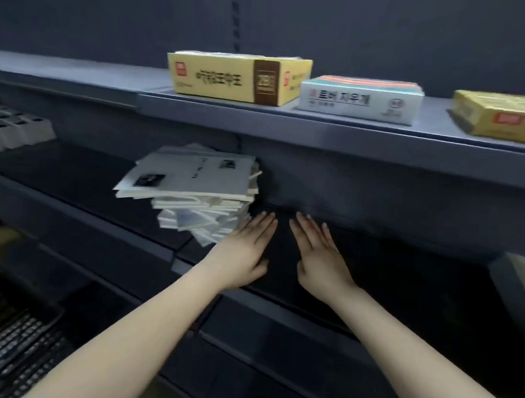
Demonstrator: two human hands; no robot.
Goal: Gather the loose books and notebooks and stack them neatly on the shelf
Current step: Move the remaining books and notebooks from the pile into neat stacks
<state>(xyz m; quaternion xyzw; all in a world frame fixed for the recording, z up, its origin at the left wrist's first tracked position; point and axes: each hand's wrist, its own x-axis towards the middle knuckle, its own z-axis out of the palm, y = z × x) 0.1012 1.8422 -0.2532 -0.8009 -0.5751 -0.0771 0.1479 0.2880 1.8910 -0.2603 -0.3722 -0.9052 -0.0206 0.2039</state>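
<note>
Notebooks [194,179] sit in one pile on the middle shelf [404,269], left of centre and close to the back panel. The pile is crooked. The top few are fanned out and overhang to the left, and the lower ones are twisted so their corners poke toward the front edge. The top cover is pale grey with small dark prints; the lettering is too blurred to read.

Left hand [245,250]: palm down, fingers straight and together, holding nothing. Its outer edge lies at the pile's lower right corner, touching or just beside it; I cannot tell which.

Right hand [319,251]: also flat, palm down, fingers straight and slightly spread, holding nothing. It is just right of the left hand, with a narrow gap between them. Both hands point toward the back of the shelf. I cannot tell whether the palms rest on the board or hover over it.

On the upper shelf [351,133] there is a yellow box [231,80] above the pile and a grey-white box [359,101] just to its right. A second yellow box [506,118] sits well apart at the right edge.

At far left on the middle level is a white tray [13,128] of small dark-topped items. Keyboards [10,337] lie at lower left.
</note>
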